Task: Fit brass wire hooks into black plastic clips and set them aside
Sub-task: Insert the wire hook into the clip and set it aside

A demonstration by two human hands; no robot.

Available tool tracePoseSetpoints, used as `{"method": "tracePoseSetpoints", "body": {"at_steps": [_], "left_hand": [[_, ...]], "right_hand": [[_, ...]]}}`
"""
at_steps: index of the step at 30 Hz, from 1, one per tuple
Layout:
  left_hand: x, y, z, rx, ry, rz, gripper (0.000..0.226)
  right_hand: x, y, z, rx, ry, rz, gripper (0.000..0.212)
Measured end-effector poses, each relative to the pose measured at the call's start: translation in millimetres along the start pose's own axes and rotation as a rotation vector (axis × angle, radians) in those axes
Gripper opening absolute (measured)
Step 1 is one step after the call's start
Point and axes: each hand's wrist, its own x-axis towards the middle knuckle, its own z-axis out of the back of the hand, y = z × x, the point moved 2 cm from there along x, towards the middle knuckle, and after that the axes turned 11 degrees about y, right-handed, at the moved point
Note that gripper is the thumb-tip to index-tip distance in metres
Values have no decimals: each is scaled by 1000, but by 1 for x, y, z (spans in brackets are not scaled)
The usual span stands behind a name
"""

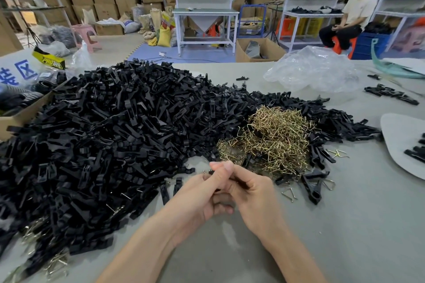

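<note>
While both hands meet at the near middle of the counter (345,225), the left hand (200,193) and the right hand (253,193) are closed together around one black clip (240,183). The fingers are curled and the left thumb presses on top. Only a small dark part of the clip shows between the fingers, so I cannot tell if a hook is already inside it.

Just behind the hands lies the hook pile (271,138), a tangled brass heap. It touches the clip pile (115,133), which is very large and covers the left and middle of the counter. Some loose hooks (289,194) lie near the right hand.

At the near left edge, some fitted clips (53,264) show wire ends, so I judge these are finished pieces set aside. They look few beside the big pile, so the task seems to be at an early stage, and most clips and hooks are not yet joined.

Farther away on the right are a plastic bag (315,69) and a small row of clips (391,93).
</note>
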Motion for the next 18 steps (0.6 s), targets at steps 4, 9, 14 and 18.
{"method": "tracePoseSetpoints", "body": {"at_steps": [4, 9, 14, 18], "left_hand": [[-2, -3, -1, -11, 29, 8, 47], [-1, 0, 2, -86, -16, 3, 45], [1, 5, 6, -75, -14, 19, 29], [1, 5, 5, -70, -2, 22, 44]], "right_hand": [[2, -2, -2, 9, 49, -42, 48], [6, -4, -3, -74, 87, -37, 35], [5, -9, -5, -40, 77, -54, 38], [2, -6, -4, -79, 50, -24, 38]]}}
